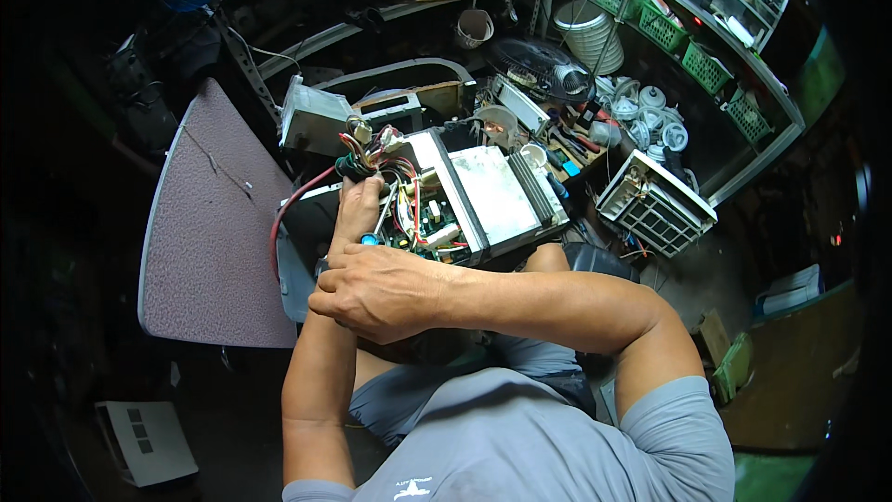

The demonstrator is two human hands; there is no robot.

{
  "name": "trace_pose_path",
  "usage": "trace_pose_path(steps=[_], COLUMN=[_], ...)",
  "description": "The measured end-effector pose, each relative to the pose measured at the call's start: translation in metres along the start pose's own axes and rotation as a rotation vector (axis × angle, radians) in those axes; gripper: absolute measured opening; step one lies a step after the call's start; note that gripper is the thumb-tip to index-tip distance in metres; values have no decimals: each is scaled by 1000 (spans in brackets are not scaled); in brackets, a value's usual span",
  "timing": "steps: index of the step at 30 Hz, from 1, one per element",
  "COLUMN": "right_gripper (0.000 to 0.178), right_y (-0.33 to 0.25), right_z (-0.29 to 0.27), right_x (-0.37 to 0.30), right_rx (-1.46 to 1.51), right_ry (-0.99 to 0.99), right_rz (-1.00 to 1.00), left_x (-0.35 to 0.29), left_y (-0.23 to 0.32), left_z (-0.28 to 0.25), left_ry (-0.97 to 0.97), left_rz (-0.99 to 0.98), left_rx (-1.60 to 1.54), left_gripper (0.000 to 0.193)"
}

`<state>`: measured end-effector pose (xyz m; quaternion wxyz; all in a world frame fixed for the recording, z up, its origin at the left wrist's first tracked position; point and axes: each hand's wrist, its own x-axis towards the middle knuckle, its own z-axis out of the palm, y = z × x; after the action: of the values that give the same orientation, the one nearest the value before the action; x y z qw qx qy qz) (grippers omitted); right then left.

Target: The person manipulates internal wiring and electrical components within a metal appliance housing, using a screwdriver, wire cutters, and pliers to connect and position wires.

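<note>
I have the unit (492, 188) open in front of the wearer's body, its board (435, 223) bare; what bears it is hidden from me. My left hand (358, 207) reaches to its left end, against the wires (373, 160); I cannot tell whether those fingers pinch or merely touch. My right hand (381, 288) crosses above the left forearm, fingers clenched round a screwdriver (371, 239), its shaft angled toward the wires. A red cord (276, 237) loops beside a pink panel (218, 232). I see a white frame (658, 214) at right.
</note>
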<state>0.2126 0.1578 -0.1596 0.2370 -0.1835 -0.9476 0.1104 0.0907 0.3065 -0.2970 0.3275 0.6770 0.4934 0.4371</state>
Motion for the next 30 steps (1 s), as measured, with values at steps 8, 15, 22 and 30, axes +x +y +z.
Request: trace_pose_path(steps=[8, 15, 22, 30], right_gripper=[34, 30, 32, 39], right_y=[6, 30, 28, 10], right_z=[-20, -22, -36, -57], right_x=[-18, -78, -84, -83], right_rx=[-3, 435, 612, 336], right_ry=[372, 805, 992, 858], right_rz=[3, 162, 201, 49], left_x=[-5, -20, -19, -17], left_y=[9, 53, 40, 29], left_z=[-17, -1, 4, 15], left_ry=[-76, -57, -48, -82], left_rz=[-206, -305, -297, -359], left_rx=[-314, -787, -803, -868], left_gripper=[34, 21, 28, 35])
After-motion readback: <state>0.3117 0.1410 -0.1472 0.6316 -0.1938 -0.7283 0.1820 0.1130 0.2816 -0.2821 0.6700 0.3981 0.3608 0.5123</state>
